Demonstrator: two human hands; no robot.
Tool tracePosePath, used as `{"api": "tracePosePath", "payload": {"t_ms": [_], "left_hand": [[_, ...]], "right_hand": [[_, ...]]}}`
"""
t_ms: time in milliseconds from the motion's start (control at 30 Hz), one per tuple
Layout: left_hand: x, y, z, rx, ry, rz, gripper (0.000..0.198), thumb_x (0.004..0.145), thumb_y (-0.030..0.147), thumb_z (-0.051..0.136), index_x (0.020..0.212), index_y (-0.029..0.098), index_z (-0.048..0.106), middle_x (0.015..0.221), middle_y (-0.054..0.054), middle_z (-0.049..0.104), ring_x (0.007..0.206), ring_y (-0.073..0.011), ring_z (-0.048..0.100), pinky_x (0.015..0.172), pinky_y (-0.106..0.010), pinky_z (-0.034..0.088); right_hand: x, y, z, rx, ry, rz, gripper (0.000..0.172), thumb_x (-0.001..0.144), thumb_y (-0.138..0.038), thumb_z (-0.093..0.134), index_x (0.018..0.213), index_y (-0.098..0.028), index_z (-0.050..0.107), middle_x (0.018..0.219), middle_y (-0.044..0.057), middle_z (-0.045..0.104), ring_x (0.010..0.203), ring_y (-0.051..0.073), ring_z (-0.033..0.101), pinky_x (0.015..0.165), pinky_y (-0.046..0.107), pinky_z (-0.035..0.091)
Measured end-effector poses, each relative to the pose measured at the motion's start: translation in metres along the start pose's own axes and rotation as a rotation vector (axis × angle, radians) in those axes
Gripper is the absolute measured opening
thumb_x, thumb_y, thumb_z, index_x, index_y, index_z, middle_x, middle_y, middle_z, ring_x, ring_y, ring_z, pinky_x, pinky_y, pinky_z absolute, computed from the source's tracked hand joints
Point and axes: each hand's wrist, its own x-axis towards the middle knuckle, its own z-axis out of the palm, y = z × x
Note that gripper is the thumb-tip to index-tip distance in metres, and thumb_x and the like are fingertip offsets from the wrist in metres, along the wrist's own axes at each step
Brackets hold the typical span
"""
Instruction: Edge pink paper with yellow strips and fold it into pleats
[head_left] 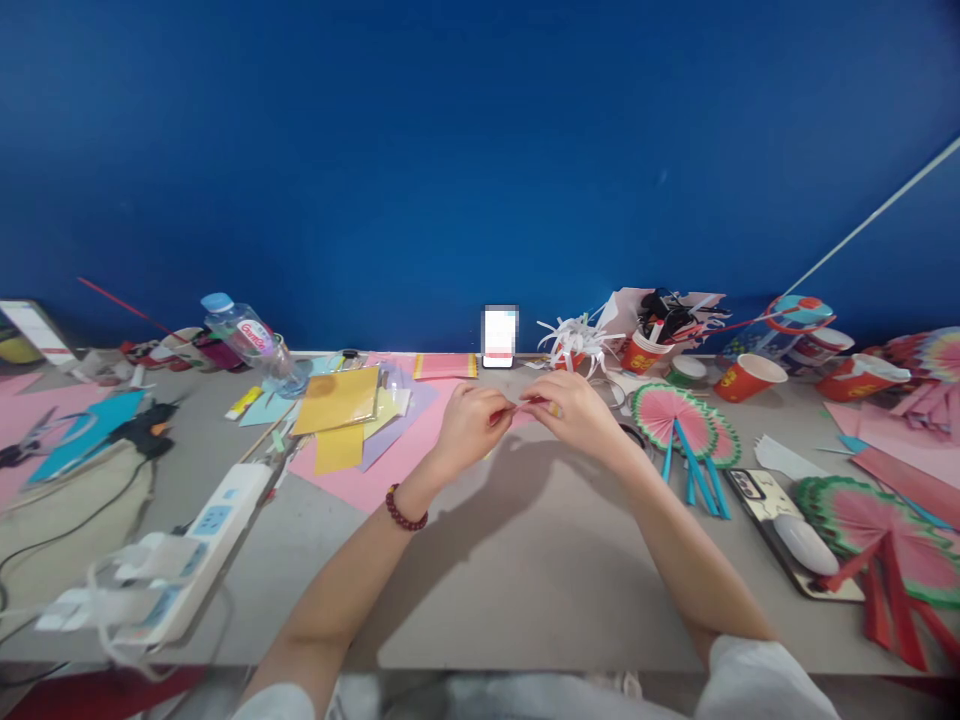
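Note:
My left hand [474, 422] and my right hand [568, 408] meet over the middle of the grey table. Both are closed in a pinch on a small pink paper piece [520, 414], mostly hidden by the fingers. A ring shows on my right hand and a dark red bead bracelet [406, 509] on my left wrist. Pink sheets [352, 478] lie beside my left hand, with yellow packs of paper [339, 398] on top. To the right of my right hand lie watermelon-patterned paper fans [673, 418] with blue handles.
A phone [499, 337] stands against the blue wall. Red paper cups [750, 378] and a cup of white paper strips [576, 343] line the back. On the left are a power strip [214, 540] and a bottle [251, 335]; on the right, a mouse [805, 544] on another phone.

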Motion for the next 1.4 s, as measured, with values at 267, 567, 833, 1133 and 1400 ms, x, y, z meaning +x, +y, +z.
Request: {"api": "tracePosePath", "payload": {"t_ms": [267, 567, 833, 1133, 1400], "left_hand": [[0.001, -0.009, -0.008, -0.196, -0.110, -0.051, 0.022, 0.088, 0.037, 0.056, 0.083, 0.022, 0.071, 0.079, -0.003, 0.068, 0.072, -0.0163, 0.059, 0.062, -0.025, 0.040], [0.003, -0.009, -0.014, -0.227, -0.110, -0.061, 0.023, 0.088, 0.035, 0.056, 0.077, 0.022, 0.072, 0.071, -0.002, 0.067, 0.066, -0.0148, 0.056, 0.058, -0.025, 0.038], [0.004, -0.004, -0.010, -0.029, -0.018, 0.018, 0.024, 0.088, 0.027, 0.057, 0.069, 0.019, 0.070, 0.061, -0.001, 0.062, 0.060, -0.0132, 0.050, 0.061, -0.027, 0.035], [0.002, -0.012, -0.013, -0.246, -0.186, -0.085, 0.025, 0.086, 0.042, 0.057, 0.085, 0.022, 0.072, 0.076, -0.003, 0.068, 0.072, -0.0161, 0.058, 0.061, -0.025, 0.043], [0.003, -0.016, -0.020, -0.402, -0.127, -0.133, 0.021, 0.083, 0.040, 0.062, 0.085, 0.022, 0.073, 0.081, -0.003, 0.071, 0.075, -0.0159, 0.061, 0.066, -0.025, 0.046]], "right_hand": [[0.000, 0.009, 0.003, -0.028, 0.015, 0.033, 0.017, 0.087, -0.019, 0.055, 0.076, -0.020, 0.068, 0.078, 0.006, 0.068, 0.078, 0.020, 0.058, 0.074, 0.033, 0.038], [0.000, 0.006, -0.002, -0.023, 0.002, 0.032, 0.015, 0.085, -0.016, 0.055, 0.075, -0.019, 0.067, 0.076, 0.005, 0.068, 0.077, 0.020, 0.058, 0.073, 0.032, 0.039], [-0.001, -0.002, 0.004, -0.018, 0.026, 0.007, 0.014, 0.087, -0.025, 0.057, 0.079, -0.019, 0.068, 0.082, 0.006, 0.069, 0.081, 0.020, 0.058, 0.074, 0.032, 0.038], [-0.002, -0.002, 0.009, -0.063, 0.033, 0.029, 0.021, 0.088, -0.018, 0.054, 0.070, -0.020, 0.065, 0.071, 0.003, 0.066, 0.075, 0.019, 0.055, 0.071, 0.031, 0.034], [-0.002, 0.001, -0.001, -0.052, 0.063, 0.029, 0.015, 0.086, -0.018, 0.058, 0.072, -0.019, 0.065, 0.073, 0.004, 0.066, 0.074, 0.019, 0.055, 0.071, 0.031, 0.036]]}}
